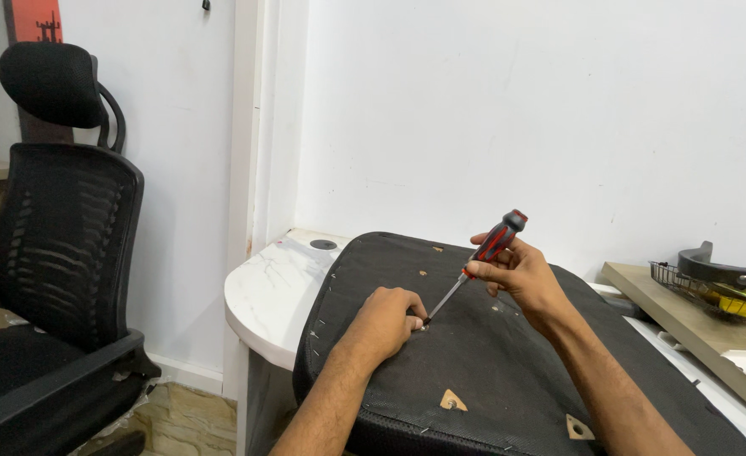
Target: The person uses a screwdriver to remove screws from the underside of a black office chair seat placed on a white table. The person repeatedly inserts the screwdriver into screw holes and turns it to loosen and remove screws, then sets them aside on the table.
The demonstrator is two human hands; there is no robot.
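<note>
The right hand (521, 274) has its fingers wrapped round the red-and-black screwdriver (474, 266) by its grippy handle; it looks stiff and light; the left hand (390, 317), fingers pinched together, steadies the tip on the soft black seat cushion (508, 371) lying on the white desk (267, 291).

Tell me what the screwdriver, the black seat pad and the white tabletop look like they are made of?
Screwdriver: bare shiny metal shaft, with a red and black handle that looks like moulded plastic or rubber. Seat pad: underside covered in thin matte black fabric, stapled at the edge; tan patches showing through holes suggest a wooden board beneath. Tabletop: glossy white with grey veins, marble or a marble-look laminate; I cannot tell which.
</note>
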